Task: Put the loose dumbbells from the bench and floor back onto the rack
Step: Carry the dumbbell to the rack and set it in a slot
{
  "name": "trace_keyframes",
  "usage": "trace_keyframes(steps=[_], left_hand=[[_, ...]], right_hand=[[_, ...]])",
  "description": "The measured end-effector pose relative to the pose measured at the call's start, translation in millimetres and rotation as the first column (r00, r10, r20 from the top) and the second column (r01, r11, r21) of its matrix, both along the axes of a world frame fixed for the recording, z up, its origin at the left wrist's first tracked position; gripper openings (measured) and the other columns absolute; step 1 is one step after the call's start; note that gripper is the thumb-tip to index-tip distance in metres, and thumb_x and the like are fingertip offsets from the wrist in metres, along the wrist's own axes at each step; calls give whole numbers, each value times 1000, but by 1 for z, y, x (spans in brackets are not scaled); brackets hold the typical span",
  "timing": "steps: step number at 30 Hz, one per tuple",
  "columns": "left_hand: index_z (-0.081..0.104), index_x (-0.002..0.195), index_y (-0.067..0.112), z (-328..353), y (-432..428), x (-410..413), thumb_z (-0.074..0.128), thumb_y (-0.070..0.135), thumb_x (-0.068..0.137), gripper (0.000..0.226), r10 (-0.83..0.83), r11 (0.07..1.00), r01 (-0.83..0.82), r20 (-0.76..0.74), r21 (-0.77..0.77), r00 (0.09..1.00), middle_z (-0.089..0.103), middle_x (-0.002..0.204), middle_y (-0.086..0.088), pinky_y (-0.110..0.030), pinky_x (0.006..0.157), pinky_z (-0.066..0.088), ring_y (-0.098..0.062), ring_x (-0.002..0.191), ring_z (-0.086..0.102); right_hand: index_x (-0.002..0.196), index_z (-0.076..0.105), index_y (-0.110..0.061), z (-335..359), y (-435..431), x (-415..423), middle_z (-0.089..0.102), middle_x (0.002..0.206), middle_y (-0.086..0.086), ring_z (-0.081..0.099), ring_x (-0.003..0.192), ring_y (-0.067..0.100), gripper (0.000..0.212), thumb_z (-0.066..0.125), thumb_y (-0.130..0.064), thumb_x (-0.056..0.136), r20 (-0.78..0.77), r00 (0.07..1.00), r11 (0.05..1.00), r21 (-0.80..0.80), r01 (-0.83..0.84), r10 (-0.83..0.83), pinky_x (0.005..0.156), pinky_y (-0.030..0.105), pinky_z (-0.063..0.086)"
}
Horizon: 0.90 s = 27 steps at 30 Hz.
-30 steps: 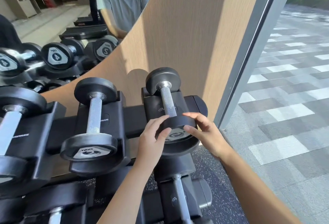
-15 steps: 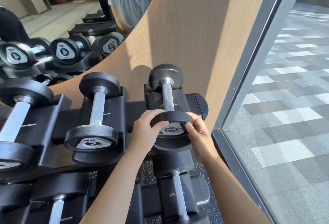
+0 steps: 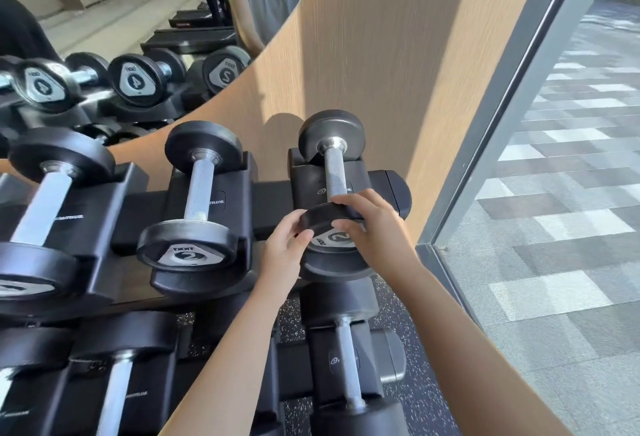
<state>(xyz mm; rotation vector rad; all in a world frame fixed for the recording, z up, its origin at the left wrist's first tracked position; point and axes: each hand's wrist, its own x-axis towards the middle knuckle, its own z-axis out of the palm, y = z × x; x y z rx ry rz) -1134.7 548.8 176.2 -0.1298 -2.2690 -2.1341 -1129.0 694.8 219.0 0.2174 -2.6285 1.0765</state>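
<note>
Fingers [image 3: 349,228] of our right hand [image 3: 377,231] curl over the near head of the dumbbell [image 3: 332,176], thumb on top, while our left hand [image 3: 285,245] pinches the same head's left edge. Both forearms reach up from below, wrists nearly straight. This dumbbell lies in the rightmost cradle of the rack's [image 3: 273,200] top row, beside another 2-marked dumbbell [image 3: 197,190].

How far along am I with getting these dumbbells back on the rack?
Done: a 2-marked dumbbell sits in its cradle. In hand: the left hand and right hand grip the near head of the rightmost dumbbell, lying in the end cradle of the rack. Left: letting go; no bench or floor dumbbells show here.
</note>
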Motion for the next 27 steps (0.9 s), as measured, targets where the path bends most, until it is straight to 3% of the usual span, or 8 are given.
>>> trace_keyframes(steps=[5, 9, 13, 16, 19, 21, 23, 27], left_hand=[[58, 116, 15, 10, 3, -3, 58, 6, 86, 31, 22, 975, -40, -86, -218, 996, 59, 109, -2, -31, 95, 42, -17, 104, 55], [62, 111, 15, 26, 13, 1, 64, 16, 82, 29, 26, 888, -139, -254, -439, 967, 56, 101, 3, -25, 85, 38, -19, 101, 52], [64, 109, 17, 31, 23, 4, 69, 18, 78, 31, 23, 909, -137, -282, -393, 959, 60, 106, -1, -21, 86, 38, -13, 100, 51], [61, 114, 24, 21, 18, 6, 66, 16, 82, 34, 6, 973, -40, -149, -228, 989, 57, 110, 8, -17, 91, 37, -1, 101, 49], [57, 117, 23, 9, 13, 10, 61, 10, 85, 35, 76, 991, -91, -133, -103, 988, 57, 114, 7, -11, 91, 40, -3, 107, 53], [55, 120, 17, 6, 12, 11, 58, 7, 87, 35, 100, 991, -110, -133, -71, 986, 56, 116, 6, -3, 87, 36, 4, 105, 51], [55, 121, 18, 4, 12, 11, 56, 8, 88, 35, 79, 993, -89, -127, -74, 989, 55, 119, 6, -3, 90, 33, 8, 108, 48], [52, 116, 36, -5, 9, 11, 55, 14, 89, 35, 39, 998, -43, -109, -37, 993, 55, 128, 1, -33, 107, 35, -10, 121, 48]], right_hand=[[109, 63, -26, -13, 15, 6, 54, 94, -5, 53, 89, 4, 30, 63, -12, 83, 22, 1000, 967, -255, 0, 5, 81, 24, 42], [98, 64, -44, -26, 25, 11, 64, 110, 12, 60, 97, 25, 32, 62, -18, 79, 81, 993, 772, -635, -15, 87, 94, 48, 47], [97, 68, -39, -32, 31, 15, 64, 107, 5, 57, 101, 21, 28, 62, -20, 76, 81, 985, 617, -786, -29, 149, 98, 45, 43], [99, 65, -40, -21, 37, 16, 63, 100, 4, 57, 91, 24, 33, 61, -14, 80, 100, 986, 759, -650, -34, 130, 93, 44, 44], [113, 63, -26, -6, 32, 8, 57, 94, 1, 54, 86, 24, 32, 65, -15, 83, 79, 993, 965, -255, -68, 91, 85, 31, 45], [120, 60, -21, 3, 17, 5, 54, 98, -4, 53, 93, 20, 37, 64, -18, 83, 67, 991, 993, -41, -109, 112, 86, 23, 43], [125, 57, -22, 5, 7, 3, 56, 107, 3, 53, 100, 29, 41, 63, -20, 84, 54, 993, 987, 118, -106, 101, 91, 36, 45], [122, 57, -19, 5, 2, 4, 56, 109, 11, 51, 102, 37, 38, 62, -22, 84, 43, 998, 980, 195, -44, 36, 89, 43, 45]])
